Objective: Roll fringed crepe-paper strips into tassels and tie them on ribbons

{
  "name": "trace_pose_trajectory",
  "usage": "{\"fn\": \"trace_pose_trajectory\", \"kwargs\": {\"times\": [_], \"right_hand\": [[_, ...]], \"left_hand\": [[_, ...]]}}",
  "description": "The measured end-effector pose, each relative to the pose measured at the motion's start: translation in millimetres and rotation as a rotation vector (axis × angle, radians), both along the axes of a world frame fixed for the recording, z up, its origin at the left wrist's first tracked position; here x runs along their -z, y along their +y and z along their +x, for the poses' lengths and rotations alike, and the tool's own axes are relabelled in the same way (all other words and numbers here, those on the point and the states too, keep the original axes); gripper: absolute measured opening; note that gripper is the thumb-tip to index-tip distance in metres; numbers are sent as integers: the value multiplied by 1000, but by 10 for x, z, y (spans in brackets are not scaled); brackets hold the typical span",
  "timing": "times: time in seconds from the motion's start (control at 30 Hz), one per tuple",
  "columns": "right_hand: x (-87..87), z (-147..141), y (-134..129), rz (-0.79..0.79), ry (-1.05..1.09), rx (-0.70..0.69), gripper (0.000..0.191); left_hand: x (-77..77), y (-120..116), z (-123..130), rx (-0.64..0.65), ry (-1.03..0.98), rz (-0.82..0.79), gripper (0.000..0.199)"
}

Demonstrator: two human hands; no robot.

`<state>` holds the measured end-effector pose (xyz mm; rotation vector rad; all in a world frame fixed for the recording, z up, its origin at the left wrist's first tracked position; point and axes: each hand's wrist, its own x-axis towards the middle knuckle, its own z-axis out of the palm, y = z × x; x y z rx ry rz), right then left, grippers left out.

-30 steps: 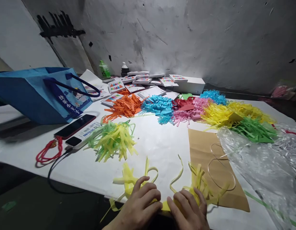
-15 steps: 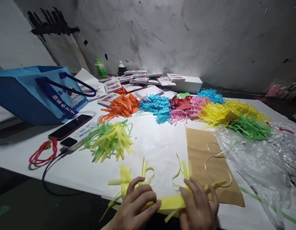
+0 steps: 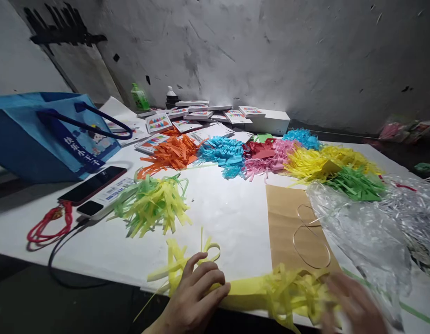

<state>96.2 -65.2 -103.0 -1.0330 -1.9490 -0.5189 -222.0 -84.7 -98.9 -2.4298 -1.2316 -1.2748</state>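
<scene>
A yellow fringed strip of tissue paper stretches along the front edge of the table, its cut ends loose on both sides. Near its left end my left hand is closed on it, fingers bent over the paper. My right hand is smeared by motion beside the strip's right-hand fringe; whether its fingers hold any of it cannot be made out. Just above that fringe lies a brown paper sheet with a thin loop of pale cord on it.
A yellow-green tassel bundle lies left of centre, beside a phone and a white power bank. Coloured tassel heaps line the back before stacked boxes. Clear plastic sits right, a blue bag left.
My right hand has moved right and off the middle of the yellow strip. The right-hand fringe now lies spread and uncovered. My left hand keeps its place on the paper.
</scene>
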Motion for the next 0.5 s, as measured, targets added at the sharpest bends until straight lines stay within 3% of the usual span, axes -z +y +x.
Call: {"fn": "trace_pose_trajectory", "kwargs": {"times": [0.1,0.17,0.23,0.33,0.5], "right_hand": [[15,-839,-24,1,-55,-220,26],[72,-1142,-17,-4,-15,-303,27],[145,-1193,-22,-53,3,-325,29],[235,-1034,-62,-124,-2,-316,29],[225,-969,-110,-276,117,-238,27]], "left_hand": [[11,9,34,31,13,-5,30],[22,0,13,51,32,-23,29],[45,-20,-32,63,51,-53,31],[81,-72,-99,71,79,-115,27],[5,-181,-75,14,45,-308,17]]}}
